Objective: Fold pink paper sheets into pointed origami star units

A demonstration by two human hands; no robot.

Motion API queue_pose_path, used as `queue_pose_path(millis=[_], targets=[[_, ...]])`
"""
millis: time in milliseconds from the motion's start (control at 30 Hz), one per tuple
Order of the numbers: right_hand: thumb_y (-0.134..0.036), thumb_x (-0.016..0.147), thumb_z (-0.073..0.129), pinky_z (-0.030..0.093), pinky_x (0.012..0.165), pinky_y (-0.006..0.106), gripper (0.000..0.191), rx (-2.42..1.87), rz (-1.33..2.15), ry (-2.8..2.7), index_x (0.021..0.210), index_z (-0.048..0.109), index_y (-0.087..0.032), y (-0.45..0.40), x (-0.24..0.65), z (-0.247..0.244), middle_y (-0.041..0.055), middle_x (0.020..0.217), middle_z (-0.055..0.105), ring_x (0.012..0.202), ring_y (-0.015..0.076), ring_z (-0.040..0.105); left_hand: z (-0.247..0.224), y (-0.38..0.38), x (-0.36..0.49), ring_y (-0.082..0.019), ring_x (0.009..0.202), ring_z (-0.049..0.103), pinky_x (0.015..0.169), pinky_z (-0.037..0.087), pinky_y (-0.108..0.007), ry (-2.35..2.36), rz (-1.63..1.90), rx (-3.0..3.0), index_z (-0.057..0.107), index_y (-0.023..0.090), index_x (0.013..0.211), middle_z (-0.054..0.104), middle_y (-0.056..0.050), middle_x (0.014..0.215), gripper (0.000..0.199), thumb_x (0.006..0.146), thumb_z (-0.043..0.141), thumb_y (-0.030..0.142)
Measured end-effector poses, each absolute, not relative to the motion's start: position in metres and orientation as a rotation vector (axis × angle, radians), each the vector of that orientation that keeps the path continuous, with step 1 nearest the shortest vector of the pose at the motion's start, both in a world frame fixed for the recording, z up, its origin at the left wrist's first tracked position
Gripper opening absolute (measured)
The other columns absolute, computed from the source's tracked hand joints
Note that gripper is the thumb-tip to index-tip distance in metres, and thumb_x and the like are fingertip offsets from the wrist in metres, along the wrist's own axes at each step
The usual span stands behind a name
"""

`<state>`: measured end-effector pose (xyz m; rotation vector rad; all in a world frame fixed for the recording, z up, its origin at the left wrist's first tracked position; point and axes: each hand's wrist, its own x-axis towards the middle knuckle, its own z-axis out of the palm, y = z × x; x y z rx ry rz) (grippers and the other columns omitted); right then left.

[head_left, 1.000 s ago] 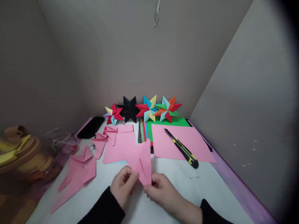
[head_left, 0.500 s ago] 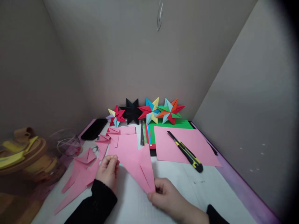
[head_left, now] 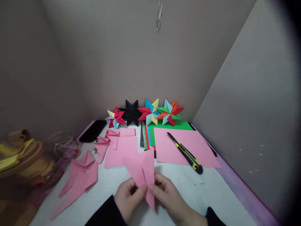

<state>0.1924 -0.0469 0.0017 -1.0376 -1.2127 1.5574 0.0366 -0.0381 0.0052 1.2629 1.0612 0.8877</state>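
A folded piece of pink paper (head_left: 141, 166) is held up over the table, its narrow point toward me and a crease running down its middle. My left hand (head_left: 130, 194) pinches its left edge near the point, thumb on top. On the right edge, my right hand (head_left: 168, 194) pinches it too, and the two thumbs nearly meet at the crease. Both sets of fingers are partly hidden behind the paper. Left of my hands lie folded pink pieces (head_left: 80, 185), with a smaller folded pink piece (head_left: 102, 147) farther back.
A black and yellow utility knife (head_left: 187, 155) rests on a pink sheet (head_left: 197, 141) at right. Paper stars (head_left: 132, 113) lean against the back wall. A black phone (head_left: 93, 131) lies back left. A round container (head_left: 33, 157) with yellow things stands at left.
My left hand has moved right and nearer to me, from the paper's far left corner to its left edge near the point. My right hand has shifted slightly up the paper's right edge.
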Motion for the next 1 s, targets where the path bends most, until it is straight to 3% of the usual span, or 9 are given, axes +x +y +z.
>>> queue_pose_path(millis=[133,333,500,667,767,867,933,1000], targets=[[-0.053,0.073,0.065,0.034,0.05,0.021,0.039,-1.094,1.569,-1.175,0.07,0.057,-0.015,-0.045,0.191,0.002,-0.0025,0.058,0.048,0.05,0.0091,0.039,0.007,-0.037,0.036,-0.021,0.069,0.059,0.066,0.046,-0.03,1.02,0.832,1.282,0.07,0.013,0.077,0.068,-0.006,0.071,0.027,0.073,0.065,0.04],[-0.037,0.077,0.063,0.04,0.062,0.024,0.023,-1.059,1.543,-1.298,0.075,0.064,-0.014,-0.048,0.19,0.003,0.0011,0.068,0.058,0.065,0.0137,0.05,0.0,-0.036,0.038,-0.02,0.067,0.057,0.064,0.045,-0.028,1.145,1.014,1.166,0.07,0.014,0.072,0.068,-0.006,0.068,0.03,0.073,0.065,0.044],[-0.026,0.077,0.058,0.034,0.055,0.022,0.017,-1.052,1.569,-1.37,0.066,0.06,-0.013,-0.048,0.188,0.001,-0.001,0.062,0.05,0.059,0.0107,0.042,0.0,-0.04,0.042,-0.018,0.06,0.053,0.059,0.042,-0.027,1.191,1.038,1.178,0.069,0.013,0.065,0.065,-0.004,0.061,0.033,0.07,0.067,0.046],[-0.018,0.069,0.054,0.027,0.05,0.021,0.01,-1.058,1.647,-1.344,0.061,0.052,-0.014,-0.045,0.19,0.008,-0.0032,0.058,0.041,0.055,0.0086,0.034,0.012,-0.019,0.02,-0.01,0.046,0.036,0.047,0.03,-0.023,1.341,1.161,1.121,0.054,0.016,0.046,0.044,0.004,0.044,0.049,0.07,0.065,0.057],[-0.016,0.066,0.052,0.025,0.049,0.021,0.009,-1.052,1.683,-1.326,0.058,0.048,-0.015,-0.045,0.191,0.011,-0.0031,0.058,0.039,0.054,0.0082,0.032,0.017,0.002,0.001,-0.01,0.045,0.038,0.043,0.026,-0.021,1.424,1.315,0.92,0.067,0.014,0.065,0.047,0.004,0.046,0.05,0.06,0.07,0.064],[-0.017,0.065,0.052,0.025,0.049,0.021,0.007,-1.063,1.665,-1.298,0.059,0.05,-0.014,-0.044,0.192,0.01,-0.0031,0.058,0.039,0.055,0.0084,0.032,0.026,0.01,-0.005,-0.014,0.052,0.047,0.042,0.027,-0.02,1.378,1.434,0.83,0.07,0.012,0.073,0.051,0.001,0.048,0.061,0.05,0.073,0.068],[-0.018,0.066,0.052,0.027,0.051,0.021,0.006,-1.085,1.626,-1.271,0.062,0.053,-0.014,-0.043,0.192,0.006,-0.0029,0.059,0.041,0.056,0.0089,0.034,0.037,-0.001,0.001,-0.012,0.051,0.044,0.045,0.032,-0.022,1.303,1.454,0.885,0.07,0.012,0.075,0.058,-0.002,0.058,0.056,0.054,0.075,0.064],[-0.019,0.067,0.053,0.029,0.052,0.021,0.007,-1.091,1.589,-1.275,0.064,0.055,-0.013,-0.042,0.192,0.002,-0.0024,0.06,0.044,0.057,0.0096,0.036,0.05,-0.023,0.011,-0.013,0.058,0.049,0.055,0.041,-0.024,1.153,1.407,0.963,0.071,0.017,0.085,0.064,-0.006,0.074,0.044,0.069,0.069,0.058]])
